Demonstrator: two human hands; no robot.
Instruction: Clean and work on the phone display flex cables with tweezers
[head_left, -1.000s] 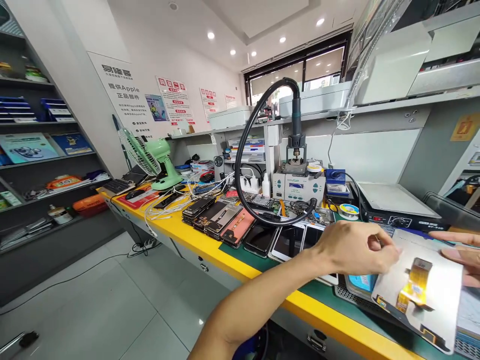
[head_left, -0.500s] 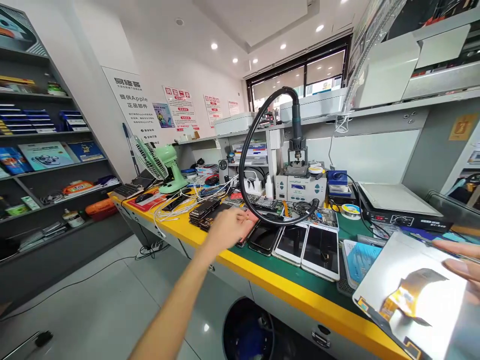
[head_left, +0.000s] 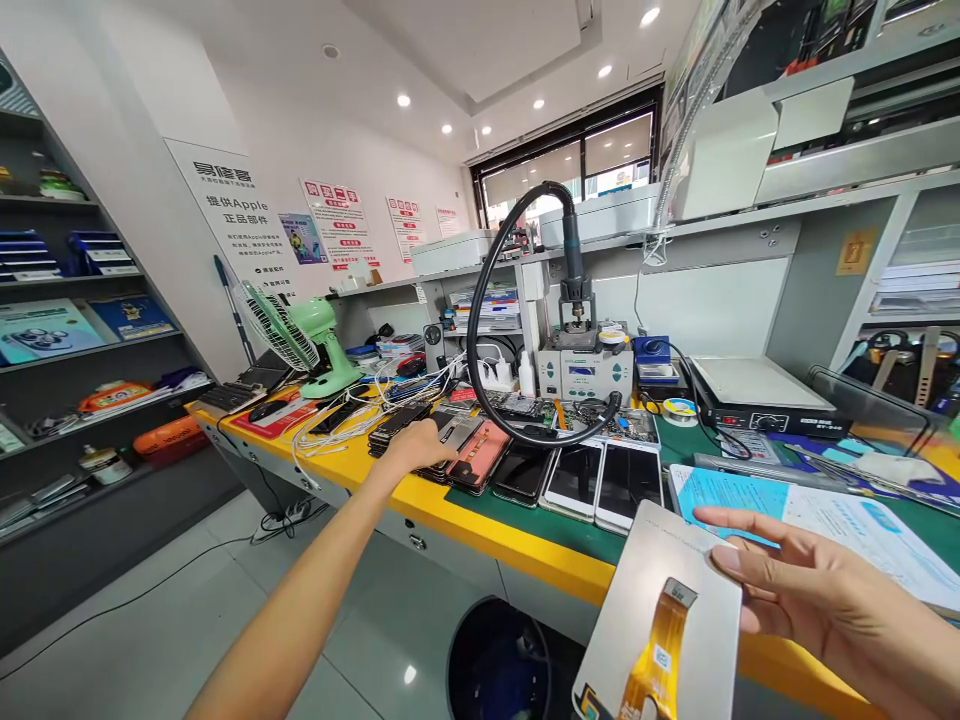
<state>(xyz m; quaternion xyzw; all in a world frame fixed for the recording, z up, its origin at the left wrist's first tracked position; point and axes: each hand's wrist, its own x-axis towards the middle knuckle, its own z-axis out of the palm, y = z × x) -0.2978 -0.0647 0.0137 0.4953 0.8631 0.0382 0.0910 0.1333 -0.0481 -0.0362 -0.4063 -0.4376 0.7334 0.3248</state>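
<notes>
My right hand (head_left: pixel 810 580) grips a phone screen panel (head_left: pixel 694 560) at its side edge, thumb on top and fingers spread beyond it. The panel's silvery back faces me, and an orange flex cable (head_left: pixel 660 655) runs down it. Across the bench, my left hand (head_left: pixel 416 447) reaches down with curled fingers onto a grey phone part (head_left: pixel 456 430); its fingertips are partly hidden. Just right of it lies a pinkish phone panel (head_left: pixel 484 455). A stack of dark phone parts (head_left: pixel 394 425) is at its left.
A black phone (head_left: pixel 523 475) and two white-framed phones (head_left: pixel 574 480) lie in a row. A black hose (head_left: pixel 476 310) arches over them from the hot-air station (head_left: pixel 585 372). White cables (head_left: pixel 322 430) and a green fan (head_left: pixel 319 340) are at left. A bin (head_left: pixel 499 660) stands below.
My left hand has shifted left from the pinkish panel to the grey part beside it. The screen panel in my right hand has moved left and turned more upright; the view has swung right.
</notes>
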